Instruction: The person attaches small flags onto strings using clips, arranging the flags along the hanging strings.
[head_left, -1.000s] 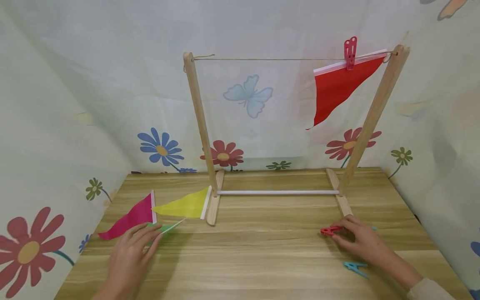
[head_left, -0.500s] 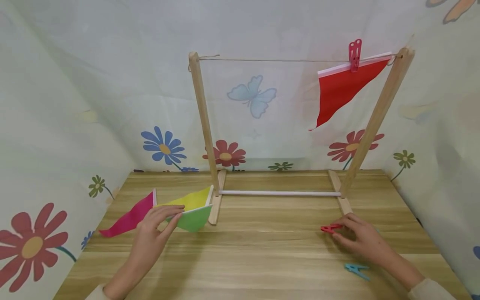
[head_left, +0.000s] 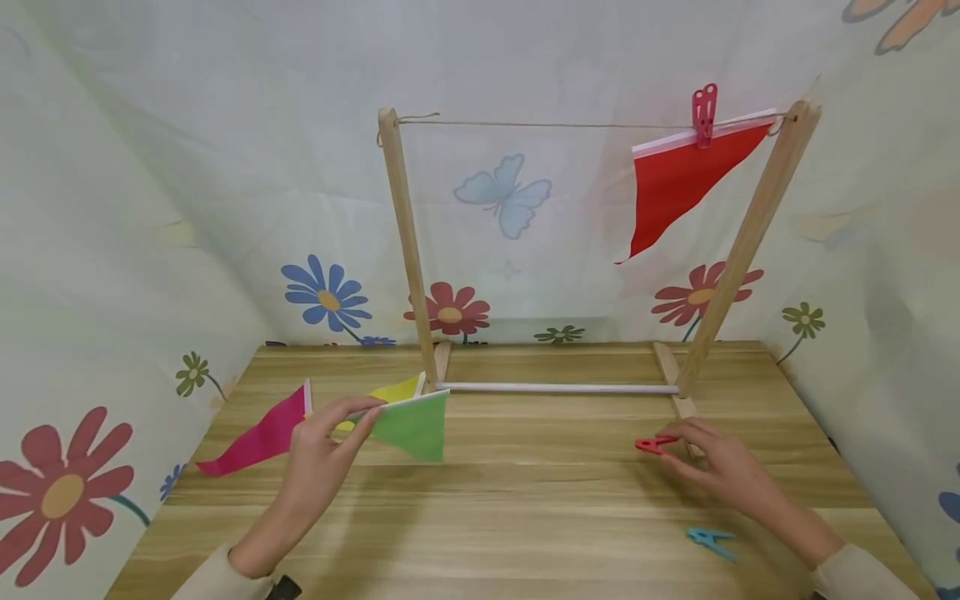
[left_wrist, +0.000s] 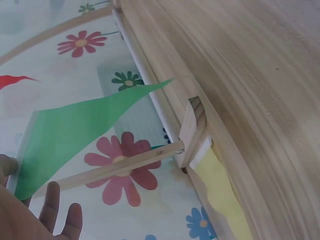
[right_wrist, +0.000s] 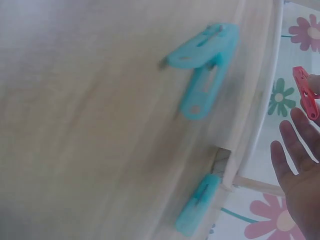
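Observation:
My left hand [head_left: 318, 454] pinches the white top edge of a green pennant [head_left: 416, 427] between thumb and fingers, holding it over a yellow pennant [head_left: 397, 391] and partly covering that one. In the left wrist view the green pennant [left_wrist: 75, 135] spreads out to its pointed tip. A small red clothespin [head_left: 650, 445] is pinched between the thumb and fingertips of my right hand [head_left: 727, 471], by the right foot of a wooden stand. The right wrist view shows the same clothespin [right_wrist: 304, 90], the other fingers spread. A magenta pennant [head_left: 262, 435] lies left of my left hand.
The wooden stand [head_left: 407, 242] has a string [head_left: 525, 125] tied across its top. A red pennant [head_left: 678, 183] hangs there from a pink clothespin [head_left: 703, 118]. On the table are a blue clothespin [head_left: 708, 540] and, in the right wrist view, another blue clothespin [right_wrist: 197, 205].
My left hand has lifted the green pennant and carried it rightward from beside the magenta one, over the yellow one. The right hand, with the red clothespin, has risen slightly.

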